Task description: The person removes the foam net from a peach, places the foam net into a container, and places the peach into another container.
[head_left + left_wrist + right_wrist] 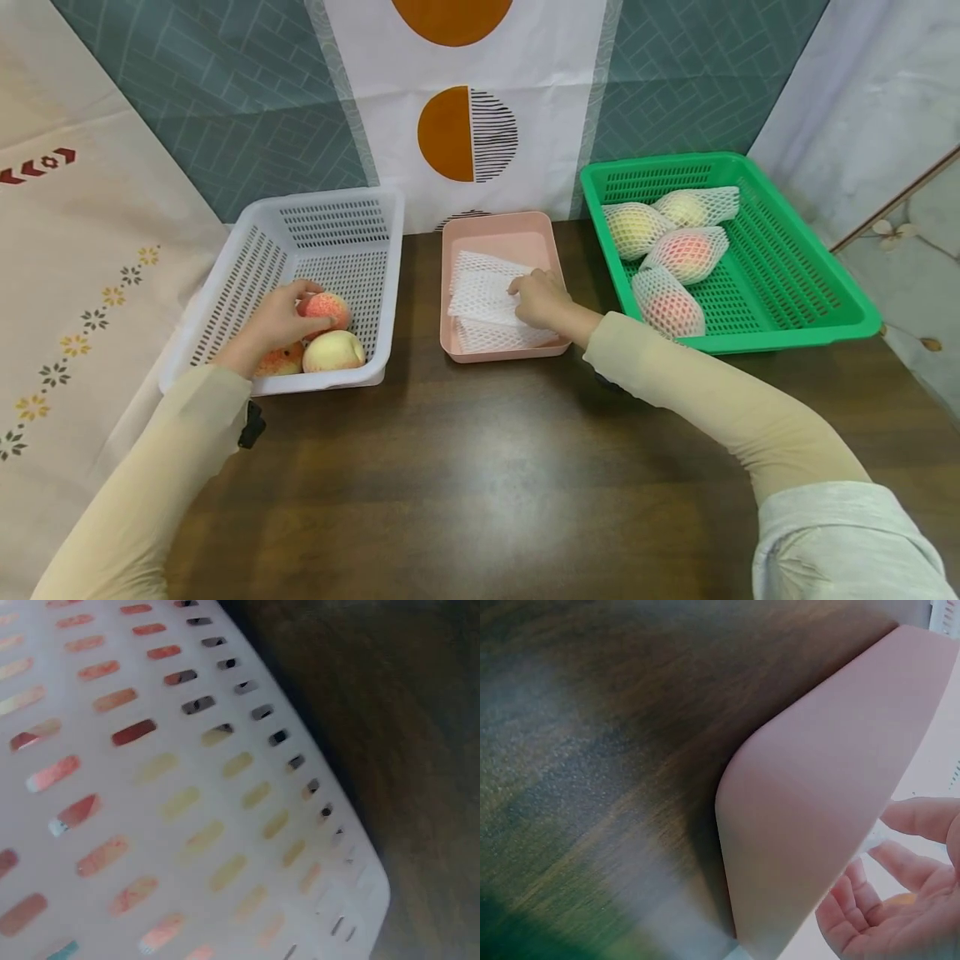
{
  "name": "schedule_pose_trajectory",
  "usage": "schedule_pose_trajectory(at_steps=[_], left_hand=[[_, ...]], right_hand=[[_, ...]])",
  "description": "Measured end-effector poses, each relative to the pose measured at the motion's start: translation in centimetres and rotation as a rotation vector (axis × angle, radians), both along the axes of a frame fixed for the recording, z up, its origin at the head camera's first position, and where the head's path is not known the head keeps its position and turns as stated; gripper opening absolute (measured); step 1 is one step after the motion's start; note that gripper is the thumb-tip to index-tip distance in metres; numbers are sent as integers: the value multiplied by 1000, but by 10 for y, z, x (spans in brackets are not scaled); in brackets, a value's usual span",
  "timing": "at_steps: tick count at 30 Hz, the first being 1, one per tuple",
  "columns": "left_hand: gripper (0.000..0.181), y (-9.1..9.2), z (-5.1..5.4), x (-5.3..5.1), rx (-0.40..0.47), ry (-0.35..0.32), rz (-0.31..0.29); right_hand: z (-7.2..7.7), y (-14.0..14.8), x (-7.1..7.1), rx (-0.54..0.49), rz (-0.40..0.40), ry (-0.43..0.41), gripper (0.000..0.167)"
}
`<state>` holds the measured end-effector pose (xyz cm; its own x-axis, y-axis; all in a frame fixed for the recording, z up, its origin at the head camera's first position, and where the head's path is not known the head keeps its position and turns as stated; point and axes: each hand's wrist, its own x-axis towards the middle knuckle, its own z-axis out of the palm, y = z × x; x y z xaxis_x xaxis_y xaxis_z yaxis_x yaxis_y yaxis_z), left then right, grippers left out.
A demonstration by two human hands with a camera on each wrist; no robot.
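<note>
In the white basket (393, 275) at the left, my left hand (279, 318) holds a red peach (330, 308), thumb and fingers around it. A pale yellow peach (333, 352) and a reddish-yellow peach (279, 360) lie close by. The left wrist view shows mostly the basket's slotted wall (172, 825), with peach colours behind it. Over the pink tray (517, 237), my right hand (543, 302) pinches at the white foam nets (483, 292) lying flat there. A bit of white shows between thumb and forefinger of the right hand (907, 877) in the right wrist view.
At the right stands a green basket (787, 333) with several peaches in foam nets (686, 254) on its left side. All the containers stand on a dark wooden table (480, 483). A patterned cloth (465, 133) hangs behind them.
</note>
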<state>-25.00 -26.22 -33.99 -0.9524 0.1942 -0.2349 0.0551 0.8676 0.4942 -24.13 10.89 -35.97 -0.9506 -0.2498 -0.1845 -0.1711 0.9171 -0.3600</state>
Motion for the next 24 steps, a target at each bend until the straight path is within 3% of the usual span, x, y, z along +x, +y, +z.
schedule_pose_trajectory(at_steps=[14,24], left_hand=[[64,0,4,2,-11,-44,30],[58,2,26,7,32,23,59]], right_hand=[[17,8,1,-90,-31,8,36],[37,15,2,-112,-54,11,36]])
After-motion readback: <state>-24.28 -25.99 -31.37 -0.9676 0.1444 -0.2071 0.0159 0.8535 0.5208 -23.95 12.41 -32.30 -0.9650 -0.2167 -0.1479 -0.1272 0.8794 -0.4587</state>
